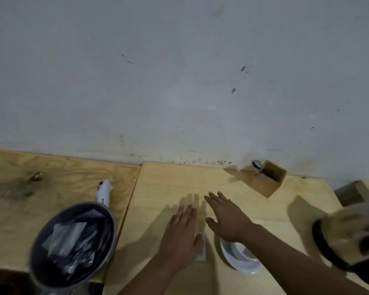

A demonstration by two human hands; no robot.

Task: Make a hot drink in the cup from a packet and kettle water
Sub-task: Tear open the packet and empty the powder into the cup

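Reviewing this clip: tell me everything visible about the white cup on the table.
The white cup stands upright on the light wooden table, near its front edge, between the two hands. It looks glossy, like ceramic, with a round open rim and a pale inside; no contents can be made out. The right hand and forearm reach over it, hiding its far and right sides, so no handle shows. Whether the arm touches the rim cannot be told. A small white packet lies just to its left, apart from it.

Head view, downward over table [232,188]
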